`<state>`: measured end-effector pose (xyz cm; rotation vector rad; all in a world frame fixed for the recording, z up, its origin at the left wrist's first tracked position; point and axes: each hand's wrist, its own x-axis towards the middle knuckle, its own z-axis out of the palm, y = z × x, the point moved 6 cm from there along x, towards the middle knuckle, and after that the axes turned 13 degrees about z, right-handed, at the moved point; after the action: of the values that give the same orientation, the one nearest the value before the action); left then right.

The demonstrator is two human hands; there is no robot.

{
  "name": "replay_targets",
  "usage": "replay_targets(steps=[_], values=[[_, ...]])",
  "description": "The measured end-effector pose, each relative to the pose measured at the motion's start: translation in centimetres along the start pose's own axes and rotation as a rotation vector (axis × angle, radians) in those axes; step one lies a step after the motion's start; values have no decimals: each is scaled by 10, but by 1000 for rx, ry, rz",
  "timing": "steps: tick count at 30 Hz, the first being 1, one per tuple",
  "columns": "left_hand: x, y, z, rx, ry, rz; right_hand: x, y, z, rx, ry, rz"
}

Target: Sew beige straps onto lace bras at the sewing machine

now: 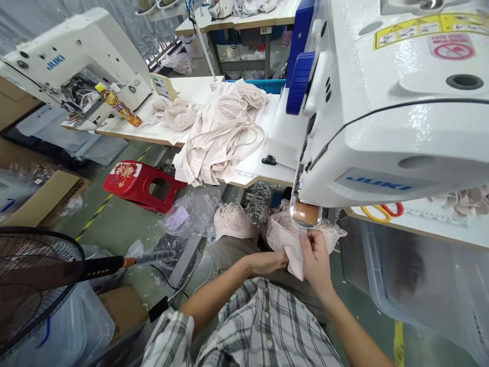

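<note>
A pale pink lace bra (295,256) hangs at the head of the white JUKI sewing machine (382,148), just below its brown-fronted end. My right hand (318,257) pinches the fabric edge between thumb and fingers, close under the machine head. From the other side my left hand (269,262) grips the same piece, its fingertips partly hidden behind the cloth. Another lace cup (234,220) rests over my left knee; whether it belongs to the same bra I cannot tell. The needle area is hidden from view.
A heap of pale bras (225,132) covers the table at left. Beyond it stand a second JUKI machine (84,56) and an orange-labelled bottle (121,107). A red stool (143,186) and a fan (34,285) are at left; scissors (382,211) lie right.
</note>
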<state>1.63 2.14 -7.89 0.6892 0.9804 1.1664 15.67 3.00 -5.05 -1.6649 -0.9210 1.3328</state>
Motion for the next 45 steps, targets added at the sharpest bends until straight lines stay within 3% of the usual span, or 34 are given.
replay_targets(steps=[3, 8, 12, 16, 17, 20, 21, 23, 26, 29, 32, 36, 41, 45], values=[[4, -6, 13, -106, -21, 0, -9, -1, 16, -73, -2, -81], [5, 2, 16, -17, 104, 120, -6, 10, 29, -42, 47, -69], [2, 25, 4, 182, 110, 206, -4, 14, 25, -63, -134, -59], [-2, 47, 5, 315, -142, 118, -13, -20, -10, -266, -42, -333], [-3, 50, 9, 366, -242, 94, -16, -28, -13, -329, -98, -373], [-8, 58, 25, 630, -538, 102, -20, -38, -7, -468, -436, -280], [-8, 60, 29, 689, -582, 112, -20, -37, -6, -486, -502, -219], [-7, 62, 32, 700, -602, 103, -18, -36, -10, -472, -494, -139], [-3, 63, 30, 521, -542, 40, -11, -38, -32, -392, -206, -134], [2, 65, 22, 321, -372, 1, -15, -41, -54, -378, 73, -190], [1, 63, 18, 239, -217, 3, -27, -44, -49, -427, 55, -266], [-6, 58, 23, 244, -102, 40, -43, -48, -32, -441, 45, -374], [-12, 54, 29, 308, -45, 132, -43, -49, -18, -410, 75, -462], [-14, 50, 30, 353, -63, 137, -36, -47, -18, -399, 76, -411]])
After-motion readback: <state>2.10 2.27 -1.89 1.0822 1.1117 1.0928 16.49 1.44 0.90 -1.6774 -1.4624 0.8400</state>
